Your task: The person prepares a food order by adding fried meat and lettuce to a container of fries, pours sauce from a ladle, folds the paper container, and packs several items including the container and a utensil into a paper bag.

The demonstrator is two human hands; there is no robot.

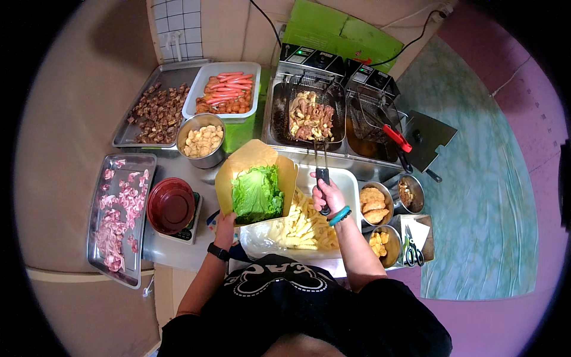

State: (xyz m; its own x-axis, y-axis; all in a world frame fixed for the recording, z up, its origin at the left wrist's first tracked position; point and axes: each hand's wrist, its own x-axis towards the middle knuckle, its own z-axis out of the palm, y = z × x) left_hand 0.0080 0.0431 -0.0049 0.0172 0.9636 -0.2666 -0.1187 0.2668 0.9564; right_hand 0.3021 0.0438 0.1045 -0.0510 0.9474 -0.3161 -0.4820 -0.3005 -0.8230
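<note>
My left hand (226, 225) grips the lower left edge of a brown paper takeaway box (255, 154) that is tilted and holds green lettuce leaves (258, 194). In my right hand (328, 195) is the black handle of a wire fryer basket (340, 100). Fried meat pieces (312, 117) lie in that basket, over the left well of the electric deep fryer (308, 67). Below both hands is a white tub (352, 183) of pale French fries (308, 227), with clear plastic film at its left.
At left are a metal tray of raw meat (113, 236), a tray of browned meat (160, 111), dark red bowls (171, 205) on a scale, and a sausage tub (257, 73). At right stand metal pots with fried pieces (374, 205), scissors (412, 252) and red-handled tongs (396, 137).
</note>
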